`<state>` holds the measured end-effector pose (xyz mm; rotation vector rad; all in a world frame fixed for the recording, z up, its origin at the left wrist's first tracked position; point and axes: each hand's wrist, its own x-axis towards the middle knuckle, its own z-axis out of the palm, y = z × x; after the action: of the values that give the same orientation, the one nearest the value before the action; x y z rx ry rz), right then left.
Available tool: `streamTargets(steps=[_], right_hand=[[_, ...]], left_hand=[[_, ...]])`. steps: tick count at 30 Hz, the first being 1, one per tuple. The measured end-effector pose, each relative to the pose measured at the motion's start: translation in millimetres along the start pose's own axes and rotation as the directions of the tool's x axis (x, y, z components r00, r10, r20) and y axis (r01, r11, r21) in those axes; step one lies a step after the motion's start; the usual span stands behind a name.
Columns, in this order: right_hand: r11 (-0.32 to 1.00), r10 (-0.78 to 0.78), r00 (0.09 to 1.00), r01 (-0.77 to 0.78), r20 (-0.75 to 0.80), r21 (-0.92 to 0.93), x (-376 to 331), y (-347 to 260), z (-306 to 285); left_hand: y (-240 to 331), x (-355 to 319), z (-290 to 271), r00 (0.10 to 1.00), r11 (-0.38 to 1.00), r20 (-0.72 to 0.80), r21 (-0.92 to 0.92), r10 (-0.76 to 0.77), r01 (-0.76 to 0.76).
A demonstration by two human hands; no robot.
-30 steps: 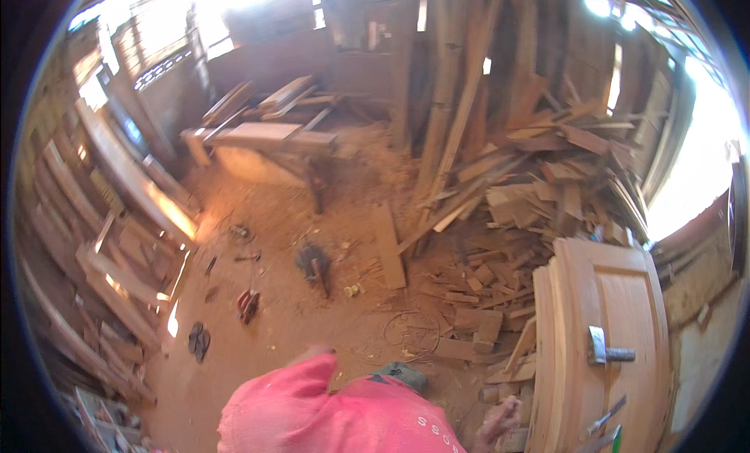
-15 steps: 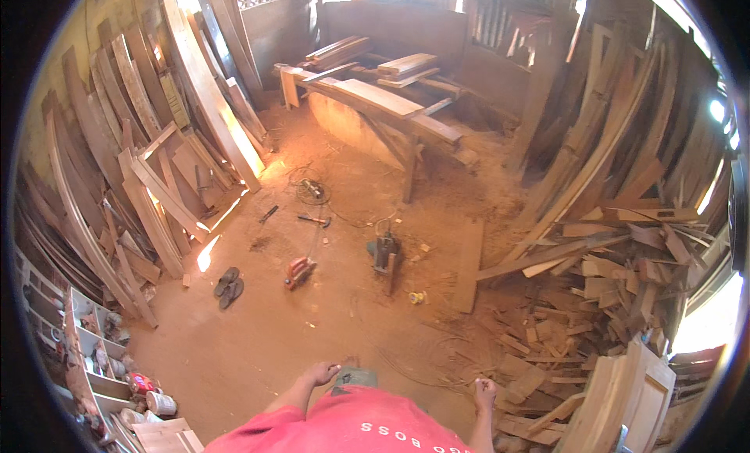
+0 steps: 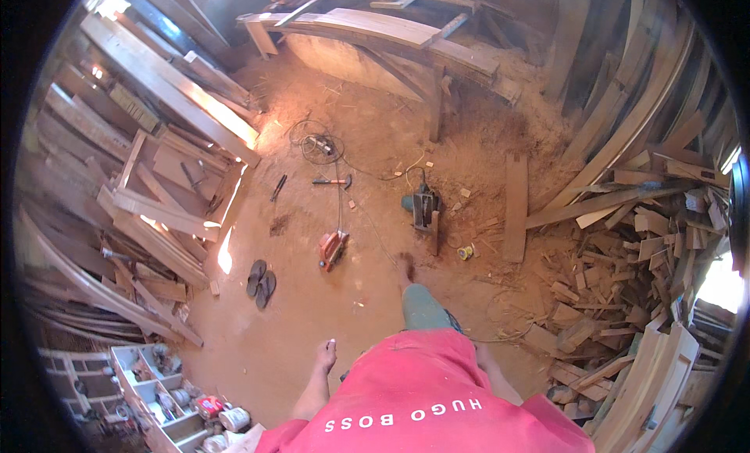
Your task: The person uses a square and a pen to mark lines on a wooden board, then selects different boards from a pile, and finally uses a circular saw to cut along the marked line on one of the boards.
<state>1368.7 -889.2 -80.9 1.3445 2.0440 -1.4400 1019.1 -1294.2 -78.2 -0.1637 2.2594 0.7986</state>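
Note:
My left hand (image 3: pixel 326 355) hangs low beside my body above the dirt floor, its fingers curled in and nothing visible in them. On my right side the forearm (image 3: pixel 498 379) shows past the red shirt, but the fingers of that hand are hidden. One leg in green cloth (image 3: pixel 426 308) is stretched forward. Beyond it on the floor lie a red power tool (image 3: pixel 333 250), a dark green power tool (image 3: pixel 423 207) and a hammer (image 3: pixel 332 181). A small yellow roll-shaped item (image 3: pixel 466 252) is to the right. Neither hand visibly touches any of these.
Dark sandals (image 3: pixel 262 283) lie left of centre. A corded tool (image 3: pixel 319 145) sits farther off, below a wooden workbench (image 3: pixel 375 23). Boards (image 3: pixel 168 78) lean at left; scrap wood (image 3: pixel 609 273) heaps at right. A compartmented tray (image 3: pixel 144 390) holds containers at lower left.
The view has tilted down and moved forward, so the floor tools look nearer. My leg has swung ahead. The right fist, visible before, is now mostly hidden beside the shirt.

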Motion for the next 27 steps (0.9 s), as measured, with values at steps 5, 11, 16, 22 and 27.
streamTargets(steps=[5,11,16,22,27], right_hand=[[0.967,-0.067,0.968,0.004,-0.241,-0.254,145.5,-64.4,-45.7],[0.968,-0.235,0.951,0.21,-0.199,-0.141,306.9,-351.8,-104.2],[0.948,-0.316,0.9,0.285,-0.3,-0.145,384.4,-513.3,-159.3],[0.976,-0.193,0.912,0.142,-0.362,-0.164,454.2,-585.3,-138.6],[0.983,-0.009,0.99,-0.017,-0.141,-0.183,467.1,-588.2,-94.3]], left_hand=[[102.6,52.3,-28.3,0.978,0.999,0.207,0.023,0.032,-0.038],[170.5,140.2,-123.3,0.999,0.966,-0.034,-0.259,-0.016,0.006],[265.4,232.3,-148.2,0.97,0.87,-0.128,-0.478,-0.208,0.123],[321.2,368.5,-179.5,0.99,0.988,0.138,-0.155,-0.003,0.025],[419.8,498.1,-258.9,0.979,0.992,0.172,-0.081,0.11,-0.097]])
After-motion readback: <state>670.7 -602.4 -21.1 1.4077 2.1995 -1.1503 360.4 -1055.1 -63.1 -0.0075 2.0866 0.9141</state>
